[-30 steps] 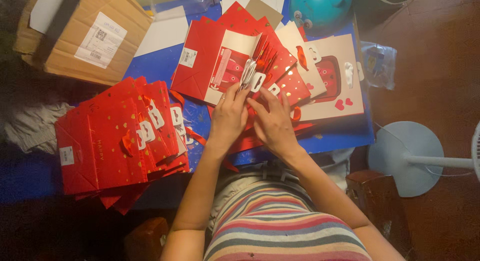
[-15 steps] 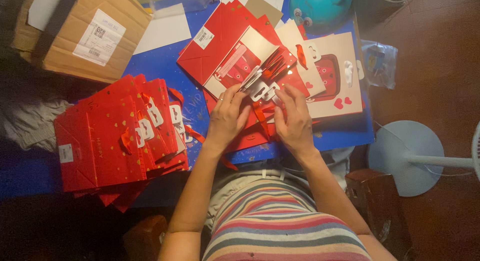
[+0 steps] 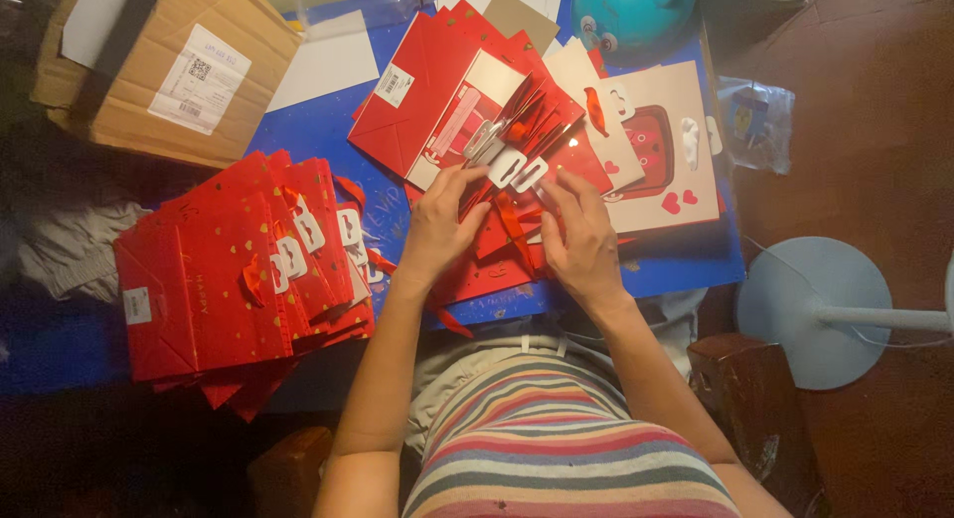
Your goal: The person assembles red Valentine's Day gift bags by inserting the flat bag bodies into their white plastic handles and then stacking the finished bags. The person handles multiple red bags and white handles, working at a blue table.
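My left hand (image 3: 444,223) and my right hand (image 3: 580,232) both pinch the near end of a flat red paper gift bag (image 3: 427,105) that lies on the blue table (image 3: 323,140). Between my fingers are its red ribbon handles (image 3: 509,215) and small white tags (image 3: 517,167). The bag rests on top of other flat red bags. To my left, a fanned pile of folded red bags (image 3: 234,279) with white tags and gold hearts hangs over the table's near edge.
A brown cardboard box (image 3: 149,71) stands at the far left. White and tan card sheets (image 3: 328,61) lie at the back, and a cream card with a red picture (image 3: 666,150) at the right. A teal round object (image 3: 636,11) sits beyond. A pale round fan base (image 3: 815,309) stands on the floor.
The top red bag has slid away from me and turned, its far end swinging left. Both hands have drawn slightly apart while staying on the ribbons and tags.
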Action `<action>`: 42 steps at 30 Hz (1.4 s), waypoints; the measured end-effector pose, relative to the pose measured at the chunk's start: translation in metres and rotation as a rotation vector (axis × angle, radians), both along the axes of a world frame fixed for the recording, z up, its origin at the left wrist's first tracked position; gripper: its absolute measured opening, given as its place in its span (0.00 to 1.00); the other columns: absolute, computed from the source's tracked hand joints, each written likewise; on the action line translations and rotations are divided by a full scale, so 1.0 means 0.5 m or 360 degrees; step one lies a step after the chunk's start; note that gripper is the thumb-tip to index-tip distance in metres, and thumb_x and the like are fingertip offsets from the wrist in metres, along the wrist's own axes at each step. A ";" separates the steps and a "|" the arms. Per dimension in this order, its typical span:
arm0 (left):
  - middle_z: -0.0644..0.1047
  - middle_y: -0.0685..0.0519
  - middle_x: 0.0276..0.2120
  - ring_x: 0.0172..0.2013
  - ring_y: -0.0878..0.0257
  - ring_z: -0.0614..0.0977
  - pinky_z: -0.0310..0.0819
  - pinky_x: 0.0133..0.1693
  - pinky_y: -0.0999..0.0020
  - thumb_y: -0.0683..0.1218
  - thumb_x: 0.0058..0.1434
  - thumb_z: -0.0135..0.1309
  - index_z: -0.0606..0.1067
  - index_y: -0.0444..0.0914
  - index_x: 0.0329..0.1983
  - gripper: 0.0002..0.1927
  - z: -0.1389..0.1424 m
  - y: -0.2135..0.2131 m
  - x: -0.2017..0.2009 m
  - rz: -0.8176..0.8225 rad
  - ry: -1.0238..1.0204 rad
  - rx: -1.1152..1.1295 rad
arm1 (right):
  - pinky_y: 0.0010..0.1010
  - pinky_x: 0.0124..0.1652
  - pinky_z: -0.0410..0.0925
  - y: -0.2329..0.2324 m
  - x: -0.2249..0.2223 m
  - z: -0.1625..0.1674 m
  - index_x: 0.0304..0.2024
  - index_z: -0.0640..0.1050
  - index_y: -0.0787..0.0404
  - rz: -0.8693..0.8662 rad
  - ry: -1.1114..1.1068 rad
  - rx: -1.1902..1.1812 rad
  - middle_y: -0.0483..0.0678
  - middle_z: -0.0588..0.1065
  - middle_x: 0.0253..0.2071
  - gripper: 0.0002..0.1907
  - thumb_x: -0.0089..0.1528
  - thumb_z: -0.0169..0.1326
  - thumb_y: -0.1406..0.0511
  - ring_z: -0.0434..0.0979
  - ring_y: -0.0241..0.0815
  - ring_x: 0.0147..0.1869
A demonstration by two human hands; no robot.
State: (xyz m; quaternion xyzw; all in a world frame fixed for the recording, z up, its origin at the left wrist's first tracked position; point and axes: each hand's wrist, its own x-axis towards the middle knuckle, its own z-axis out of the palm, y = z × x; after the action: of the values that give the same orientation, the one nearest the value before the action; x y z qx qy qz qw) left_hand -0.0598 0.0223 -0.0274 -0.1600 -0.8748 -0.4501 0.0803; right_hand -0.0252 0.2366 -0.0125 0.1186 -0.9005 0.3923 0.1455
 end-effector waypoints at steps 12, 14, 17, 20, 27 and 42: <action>0.79 0.45 0.49 0.46 0.48 0.84 0.79 0.45 0.58 0.39 0.67 0.53 0.75 0.39 0.57 0.15 -0.005 0.017 -0.009 0.0158 0.0009 -0.0022 | 0.46 0.59 0.65 0.004 -0.012 0.010 0.61 0.72 0.66 0.0092 0.0100 0.0075 0.58 0.75 0.57 0.23 0.62 0.55 0.72 0.74 0.59 0.58; 0.79 0.44 0.50 0.48 0.46 0.83 0.79 0.47 0.58 0.38 0.67 0.53 0.74 0.38 0.58 0.16 -0.004 0.008 -0.012 0.0099 0.0094 -0.0002 | 0.46 0.60 0.64 0.002 -0.017 0.011 0.61 0.72 0.66 0.0112 0.0113 0.0149 0.58 0.75 0.56 0.23 0.62 0.56 0.71 0.74 0.58 0.58; 0.79 0.43 0.50 0.50 0.45 0.82 0.78 0.48 0.59 0.37 0.66 0.55 0.74 0.37 0.58 0.17 -0.006 0.000 -0.017 0.0071 0.0129 0.0032 | 0.47 0.60 0.62 -0.002 -0.021 0.015 0.61 0.73 0.65 0.0122 0.0128 0.0247 0.56 0.75 0.54 0.23 0.62 0.57 0.69 0.73 0.57 0.59; 0.80 0.45 0.51 0.51 0.48 0.83 0.78 0.51 0.61 0.38 0.64 0.57 0.75 0.38 0.58 0.18 -0.012 -0.005 -0.021 0.0077 0.0035 0.0109 | 0.47 0.60 0.61 -0.005 -0.024 0.018 0.61 0.73 0.64 0.0163 0.0122 0.0242 0.54 0.76 0.52 0.24 0.62 0.57 0.68 0.72 0.54 0.59; 0.80 0.49 0.55 0.57 0.60 0.82 0.74 0.58 0.67 0.39 0.58 0.63 0.75 0.37 0.59 0.24 -0.034 -0.028 -0.033 0.0052 -0.0320 0.0386 | 0.46 0.57 0.62 -0.032 -0.053 0.012 0.62 0.74 0.58 0.0481 0.0080 0.0207 0.52 0.75 0.46 0.25 0.62 0.55 0.70 0.72 0.53 0.53; 0.79 0.46 0.51 0.52 0.49 0.82 0.77 0.52 0.59 0.44 0.61 0.63 0.76 0.40 0.57 0.21 -0.016 0.004 -0.021 0.0070 -0.0010 0.0015 | 0.41 0.53 0.70 -0.012 -0.069 0.010 0.49 0.80 0.63 0.0556 -0.0353 -0.0235 0.52 0.80 0.43 0.16 0.61 0.48 0.73 0.78 0.51 0.51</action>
State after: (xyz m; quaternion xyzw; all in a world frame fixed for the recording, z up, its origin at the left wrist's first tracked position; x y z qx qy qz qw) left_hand -0.0701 0.0241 -0.0353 -0.1390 -0.8763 -0.4528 0.0882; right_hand -0.0596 0.2305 -0.0077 0.2179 -0.8456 0.4871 -0.0162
